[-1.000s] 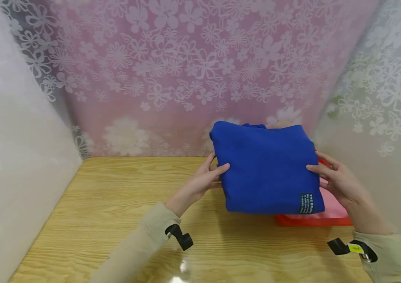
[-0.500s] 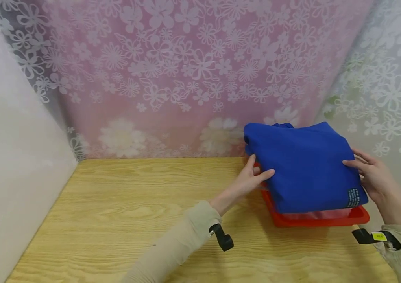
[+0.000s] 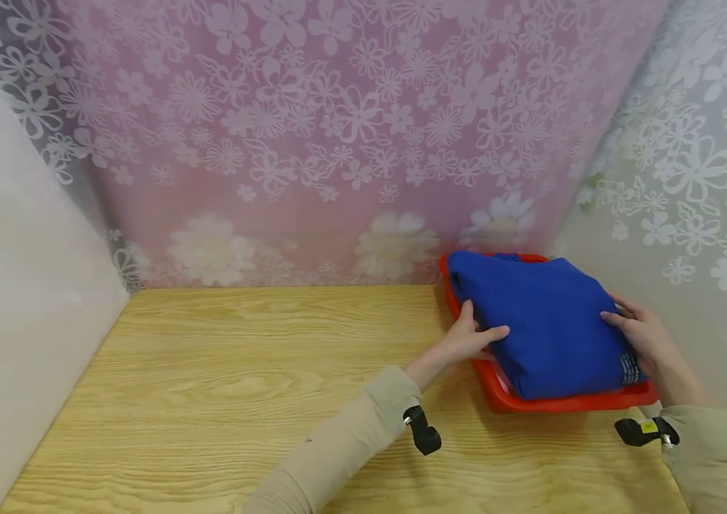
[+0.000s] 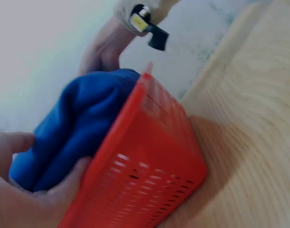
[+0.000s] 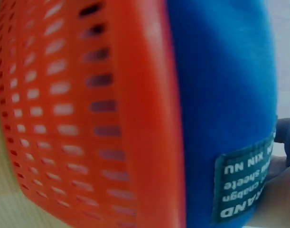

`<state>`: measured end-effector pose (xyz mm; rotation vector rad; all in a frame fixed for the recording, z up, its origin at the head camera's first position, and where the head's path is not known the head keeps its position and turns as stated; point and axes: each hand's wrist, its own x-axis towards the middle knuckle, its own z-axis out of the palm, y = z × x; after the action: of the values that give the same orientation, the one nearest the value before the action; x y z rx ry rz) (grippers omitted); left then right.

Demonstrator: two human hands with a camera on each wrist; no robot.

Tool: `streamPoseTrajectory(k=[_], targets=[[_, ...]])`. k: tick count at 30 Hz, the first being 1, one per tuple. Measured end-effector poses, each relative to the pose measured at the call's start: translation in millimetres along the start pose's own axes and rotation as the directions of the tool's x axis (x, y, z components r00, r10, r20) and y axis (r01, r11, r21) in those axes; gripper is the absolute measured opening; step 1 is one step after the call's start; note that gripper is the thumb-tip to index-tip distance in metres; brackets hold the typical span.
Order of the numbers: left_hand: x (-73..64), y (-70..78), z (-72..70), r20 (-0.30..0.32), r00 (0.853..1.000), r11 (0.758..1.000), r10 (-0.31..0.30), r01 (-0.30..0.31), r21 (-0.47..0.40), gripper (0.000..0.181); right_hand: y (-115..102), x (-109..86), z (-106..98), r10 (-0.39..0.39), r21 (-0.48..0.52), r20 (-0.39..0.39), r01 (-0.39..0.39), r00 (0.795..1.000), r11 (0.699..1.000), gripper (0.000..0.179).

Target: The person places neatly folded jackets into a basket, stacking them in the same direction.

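Note:
A folded blue garment (image 3: 549,321) with a dark printed label (image 5: 244,175) near one corner lies at the mouth of a red plastic basket (image 3: 530,405). My left hand (image 3: 466,339) grips the garment's left side, thumb on top and fingers tucked against the edge, right at the basket's rim. On the opposite side, my right hand (image 3: 648,339) holds the other edge with its thumb over the cloth. The left wrist view shows the thick blue folds between thumb and fingers. A sliver of pink cloth (image 3: 501,377) shows beneath the garment; the rest of the basket's contents is hidden.
The basket's slotted wall (image 4: 149,175) stands on a wood-grain table (image 3: 241,378). A pink flowered curtain (image 3: 312,143) hangs along the back edge. Pale sheets (image 3: 678,214) close off both sides, the right one close beside my right hand.
Both hands have carried the blue garment right and then lowered it to the red basket. The basket, mostly covered earlier, now shows its rim around the garment.

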<state>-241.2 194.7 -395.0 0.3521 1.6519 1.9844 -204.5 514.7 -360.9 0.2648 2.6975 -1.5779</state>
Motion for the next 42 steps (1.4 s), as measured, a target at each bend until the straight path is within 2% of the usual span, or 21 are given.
streamPoseTrajectory(k=[2,4,6,7,9,11,12,13,14,15,16,18,22,25,28,32,34,35,38,40,42], targets=[[0.4,1.8,0.0,-0.066,0.998,0.998,0.023,-0.019,0.06,0.093,0.5,1.8,2.5,-0.015,-0.049,0.004,0.015,1.0,0.999,0.066],[-1.1,5.9,0.7,-0.15,0.986,0.984,0.075,-0.049,0.174,0.093,-2.4,1.6,3.7,-0.037,-0.089,-0.012,0.036,0.999,0.995,0.066],[-3.6,9.9,1.9,-0.207,0.967,0.942,0.148,-0.074,0.328,0.095,-7.8,0.0,6.4,-0.088,-0.163,-0.047,0.079,0.995,0.983,0.064],[-5.3,11.2,2.2,-0.214,0.958,0.903,0.189,-0.084,0.422,0.095,-10.5,-1.1,8.8,-0.128,-0.205,-0.079,0.109,0.989,0.973,0.062],[-9.0,12.4,2.4,-0.165,0.949,0.785,0.269,-0.116,0.608,0.094,-16.0,-4.0,15.7,-0.231,-0.319,-0.155,0.172,0.961,0.932,0.059],[-12.5,11.3,2.1,-0.069,0.943,0.633,0.325,-0.163,0.757,0.088,-20.1,-7.2,24.2,-0.346,-0.422,-0.21,0.234,0.914,0.876,0.055],[-13.7,9.9,1.6,-0.02,0.937,0.551,0.349,-0.188,0.813,0.083,-21.3,-8.5,28.5,-0.392,-0.463,-0.215,0.26,0.895,0.848,0.053],[-14.8,8.4,0.3,0.017,0.932,0.483,0.362,-0.203,0.852,0.078,-22.6,-8.5,33.3,-0.426,-0.499,-0.204,0.281,0.881,0.819,0.051],[-15.4,6.9,-1.3,0.044,0.928,0.43,0.37,-0.213,0.877,0.074,-23.3,-8.1,38.0,-0.453,-0.527,-0.179,0.304,0.873,0.794,0.049],[-15.4,5.1,-3.2,0.056,0.927,0.391,0.372,-0.211,0.896,0.069,-23.5,-7.3,42.4,-0.47,-0.538,-0.151,0.327,0.869,0.777,0.048],[-15.2,3.4,-5.4,0.057,0.928,0.373,0.367,-0.203,0.905,0.066,-23.5,-6.3,46.6,-0.478,-0.545,-0.125,0.343,0.869,0.765,0.047],[-13.3,-0.3,-10.2,0.036,0.934,0.368,0.357,-0.175,0.913,0.061,-22.5,-3.4,53.7,-0.48,-0.559,-0.083,0.358,0.874,0.748,0.047],[-9.8,-6.4,-20.6,0.011,0.945,0.382,0.325,-0.143,0.913,0.055,-21.4,3.4,63.6,-0.488,-0.611,-0.066,0.352,0.87,0.71,0.045],[-7.9,-9.2,-27.6,0.042,0.946,0.404,0.322,-0.177,0.898,0.054,-26.7,6.9,67.4,-0.483,-0.669,-0.056,0.327,0.874,0.668,0.044],[-7.5,-7.9,-35.8,0.083,0.935,0.429,0.346,-0.236,0.872,0.051,-40.3,5.2,73.0,-0.458,-0.697,-0.064,0.288,0.887,0.656,0.045],[-8.9,-0.6,-50.4,0.142,0.901,0.428,0.411,-0.328,0.842,0.046,-66.7,-3.2,91.0,-0.447,-0.685,-0.118,0.253,0.887,0.683,0.043],[-10.6,3.9,-57.0,0.171,0.88,0.418,0.442,-0.371,0.829,0.043,-81.1,-8.9,102.9,-0.462,-0.662,-0.15,0.258,0.874,0.704,0.042],[-12.2,6.0,-60.7,0.178,0.875,0.424,0.451,-0.385,0.82,0.043,-88.3,-11.0,109.6,-0.471,-0.648,-0.162,0.267,0.867,0.714,0.041],[-18.6,10.9,-73.6,0.175,0.863,0.407,0.475,-0.392,0.825,0.041,-107.3,-15.0,133.5,-0.51,-0.612,-0.179,0.311,0.841,0.727,0.041],[-24.8,13.2,-83.5,0.154,0.866,0.399,0.475,-0.368,0.84,0.042,-116.0,-16.4,150.9,-0.535,-0.591,-0.174,0.347,0.827,0.729,0.042],[-31.9,14.5,-94.9,0.136,0.868,0.37,0.478,-0.339,0.865,0.043,-121.9,-17.3,169.8,-0.563,-0.578,-0.171,0.381,0.808,0.722,0.043]])
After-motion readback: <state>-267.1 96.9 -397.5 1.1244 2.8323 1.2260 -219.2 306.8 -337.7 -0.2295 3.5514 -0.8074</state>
